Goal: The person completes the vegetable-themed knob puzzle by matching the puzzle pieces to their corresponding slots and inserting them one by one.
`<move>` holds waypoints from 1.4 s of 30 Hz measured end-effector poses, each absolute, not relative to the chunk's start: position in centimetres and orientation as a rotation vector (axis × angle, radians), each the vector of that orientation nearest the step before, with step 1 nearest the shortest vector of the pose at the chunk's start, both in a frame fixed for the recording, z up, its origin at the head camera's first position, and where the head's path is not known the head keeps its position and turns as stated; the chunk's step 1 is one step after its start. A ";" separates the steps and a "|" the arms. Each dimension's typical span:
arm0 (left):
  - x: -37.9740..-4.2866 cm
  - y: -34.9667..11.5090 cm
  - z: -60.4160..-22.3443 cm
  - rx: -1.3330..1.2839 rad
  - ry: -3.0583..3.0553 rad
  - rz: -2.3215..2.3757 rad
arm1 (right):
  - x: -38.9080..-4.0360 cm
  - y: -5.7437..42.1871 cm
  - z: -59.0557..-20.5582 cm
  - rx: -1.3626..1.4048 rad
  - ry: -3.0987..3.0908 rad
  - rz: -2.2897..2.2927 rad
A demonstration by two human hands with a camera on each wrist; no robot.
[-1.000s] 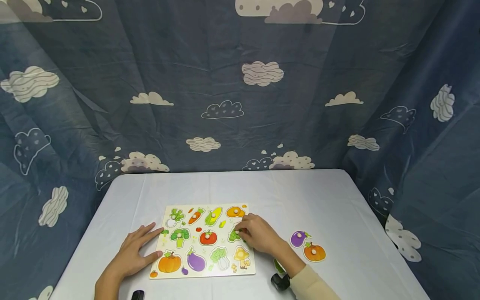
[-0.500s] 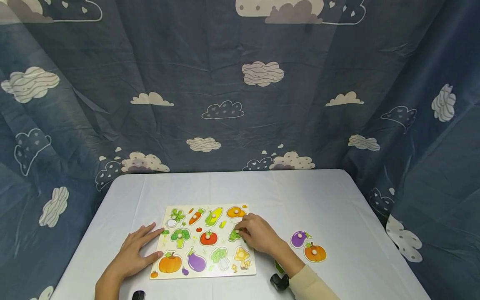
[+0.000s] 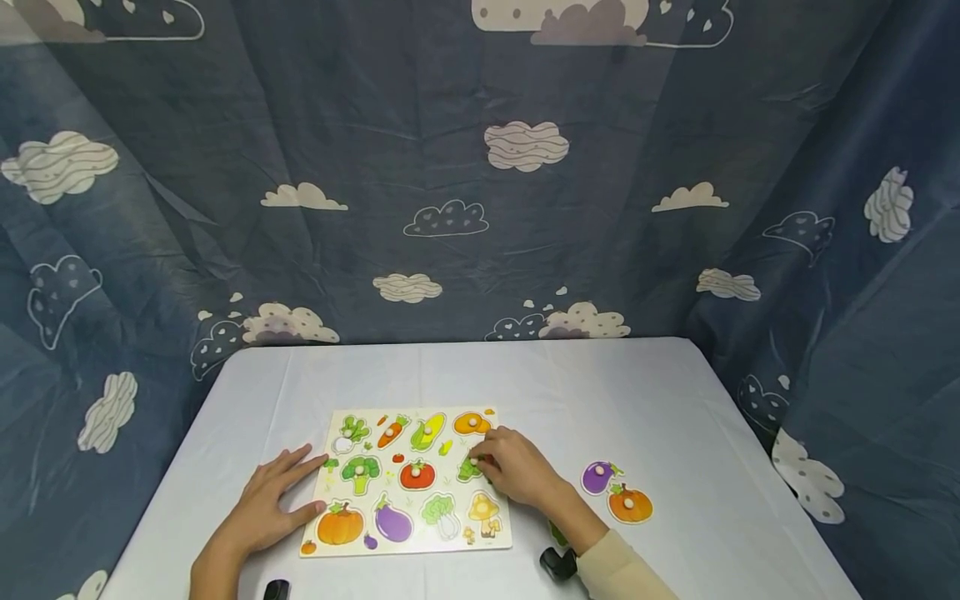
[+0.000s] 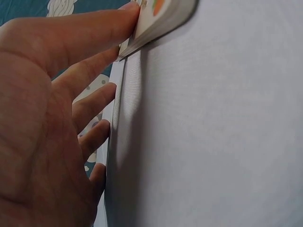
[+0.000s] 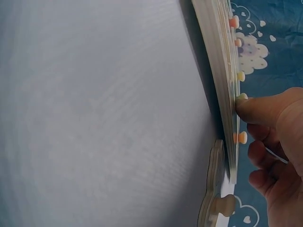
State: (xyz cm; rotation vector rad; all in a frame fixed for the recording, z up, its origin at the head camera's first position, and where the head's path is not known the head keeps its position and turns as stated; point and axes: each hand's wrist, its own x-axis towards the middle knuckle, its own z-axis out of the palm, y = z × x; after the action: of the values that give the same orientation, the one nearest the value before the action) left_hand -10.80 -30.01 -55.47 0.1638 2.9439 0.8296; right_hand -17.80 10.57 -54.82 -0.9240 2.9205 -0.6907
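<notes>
A vegetable peg puzzle board [image 3: 420,546] lies flat on the white table. At its right side, my right hand [image 3: 521,471] pinches the knob of a green vegetable puzzle piece [image 3: 467,472], which its fingers partly cover. The right wrist view shows the thumb [image 5: 260,109] at that pale knob [image 5: 243,96], with the other fingers curled below. My left hand [image 3: 258,508] has its fingers spread, the index finger and thumb touching the board's left edge. In the left wrist view, a fingertip meets the board's corner [image 4: 156,21].
Right of the board lie a loose eggplant piece [image 3: 597,477] and a pumpkin piece [image 3: 630,505]. Another green piece [image 3: 558,533] is partly hidden by the right forearm. Black devices sit at the right wrist [image 3: 558,565] and near the left wrist [image 3: 277,590]. Cloud-printed curtains [image 3: 450,250] surround the table.
</notes>
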 end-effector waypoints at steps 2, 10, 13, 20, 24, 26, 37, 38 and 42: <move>-10.8 -30.1 -55.6 0.167 2.948 0.827 | -17.7 10.7 -54.8 -0.914 2.911 -0.719; -11.0 -30.3 -56.0 0.169 2.947 0.833 | -17.6 11.3 -54.6 -0.866 2.906 -0.807; -11.0 -30.3 -56.0 0.170 2.949 0.845 | -17.5 11.8 -54.4 -0.868 2.924 -0.812; -10.8 -30.2 -55.7 0.164 2.930 0.848 | -17.2 14.1 -53.7 -0.803 2.956 -0.837; -10.7 -30.3 -55.7 0.171 2.943 0.836 | -17.2 15.7 -53.4 -0.744 2.990 -0.871; -10.7 -30.3 -55.7 0.179 2.949 0.835 | -17.1 16.5 -53.3 -0.735 3.008 -0.898; -10.8 -30.2 -55.7 0.186 2.948 0.851 | -15.9 20.6 -53.3 -0.679 3.119 -0.906; -10.8 -30.3 -55.7 0.184 2.947 0.852 | -15.8 21.0 -53.3 -0.662 3.123 -0.898; -10.9 -30.3 -55.8 0.173 2.934 0.864 | -15.2 22.4 -53.4 -0.609 3.139 -0.889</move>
State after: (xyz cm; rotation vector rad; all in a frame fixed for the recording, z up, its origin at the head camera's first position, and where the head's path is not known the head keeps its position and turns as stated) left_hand -10.89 -30.28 -55.79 0.1733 2.9340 0.8636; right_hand -15.21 22.42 -53.38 -0.6088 3.1389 -0.8889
